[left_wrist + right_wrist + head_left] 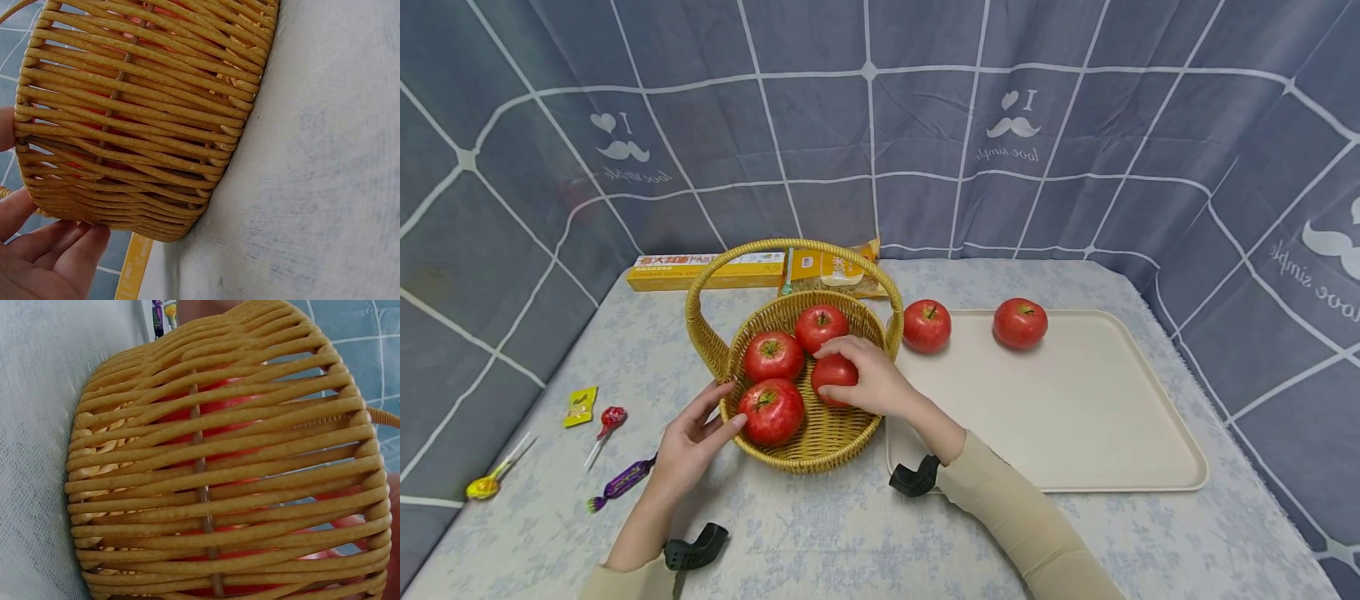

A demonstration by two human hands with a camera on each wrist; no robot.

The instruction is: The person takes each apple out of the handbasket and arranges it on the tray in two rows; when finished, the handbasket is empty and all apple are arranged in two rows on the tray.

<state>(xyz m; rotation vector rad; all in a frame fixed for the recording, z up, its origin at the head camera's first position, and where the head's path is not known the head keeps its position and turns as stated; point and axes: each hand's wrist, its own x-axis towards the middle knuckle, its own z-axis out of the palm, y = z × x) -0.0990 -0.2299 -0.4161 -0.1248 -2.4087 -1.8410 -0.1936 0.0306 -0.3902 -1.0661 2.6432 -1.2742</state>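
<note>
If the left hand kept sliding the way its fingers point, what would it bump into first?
The left hand points up and right, and its fingers already touch the wicker basket. It would push the basket wall first, probably with the nearest red apple just behind it.

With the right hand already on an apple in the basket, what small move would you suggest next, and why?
Probably lift that apple out: the right hand grips it, the left hand steadies the basket, and two apples already sit on the tray.

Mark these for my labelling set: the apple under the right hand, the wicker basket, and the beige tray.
apple [831, 372], head view, on its red side left of the fingers.
wicker basket [838, 442], head view, on its woven inner wall.
beige tray [1075, 408], head view, on its bare floor.
</note>
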